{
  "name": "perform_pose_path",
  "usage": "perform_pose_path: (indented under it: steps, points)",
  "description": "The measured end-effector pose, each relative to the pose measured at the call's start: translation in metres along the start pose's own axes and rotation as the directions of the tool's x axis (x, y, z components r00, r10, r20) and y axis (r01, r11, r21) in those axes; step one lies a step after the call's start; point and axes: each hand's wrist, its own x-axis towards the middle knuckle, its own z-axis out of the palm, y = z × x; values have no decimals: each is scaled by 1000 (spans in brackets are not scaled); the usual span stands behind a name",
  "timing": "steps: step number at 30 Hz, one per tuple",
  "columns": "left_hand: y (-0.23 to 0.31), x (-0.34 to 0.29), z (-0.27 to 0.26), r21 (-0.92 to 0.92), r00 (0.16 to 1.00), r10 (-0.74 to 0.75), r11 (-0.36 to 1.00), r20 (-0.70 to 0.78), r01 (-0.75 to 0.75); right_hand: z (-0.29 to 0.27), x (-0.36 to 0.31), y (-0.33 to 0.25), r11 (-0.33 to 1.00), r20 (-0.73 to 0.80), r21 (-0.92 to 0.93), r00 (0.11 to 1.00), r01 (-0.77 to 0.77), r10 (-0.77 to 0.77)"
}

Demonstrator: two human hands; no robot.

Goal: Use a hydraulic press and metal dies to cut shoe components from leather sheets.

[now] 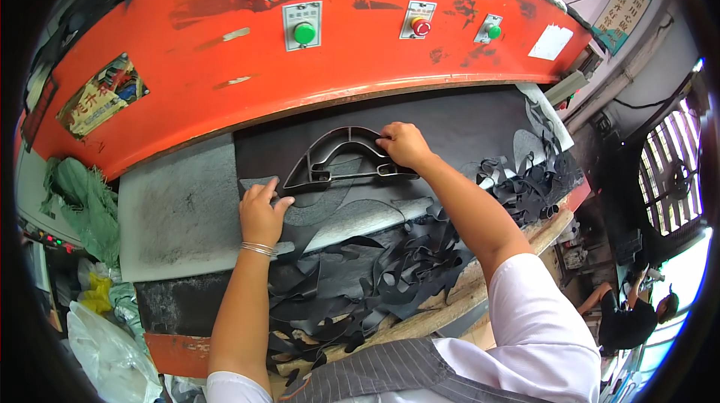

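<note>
A curved metal cutting die with inner cross-bars lies on a dark leather sheet under the press. My right hand is closed on the die's right end, fingers over its upper rim. At the die's left tip, my left hand rests with thumb and fingers apart on the sheet's near-left edge, beside the die. Cut-out gaps near the die show the pale, worn cutting board beneath the leather. What lies under my left fingertips is partly hidden.
The orange press beam spans the far side, with a green button, a red stop button and another green button. Dark leather offcuts heap along the near edge. Plastic bags stand left; another person is far right.
</note>
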Motion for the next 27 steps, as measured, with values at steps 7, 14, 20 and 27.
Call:
perform_pose_path:
  steps: [7,14,20,27]
  points:
    - [-7,4,12,7,998,31,1000,-58,-30,2,-6,13,899,50,428,995,-94,81]
    - [3,12,16,5,995,20,1000,-99,-20,-8,-51,51,978,118,30,971,206,-208]
    - [6,11,14,24,993,6,1000,-117,-3,-5,-52,51,973,90,22,969,231,-232]
    - [9,9,13,31,994,-7,999,-107,11,-7,-55,52,959,83,22,956,282,-283]
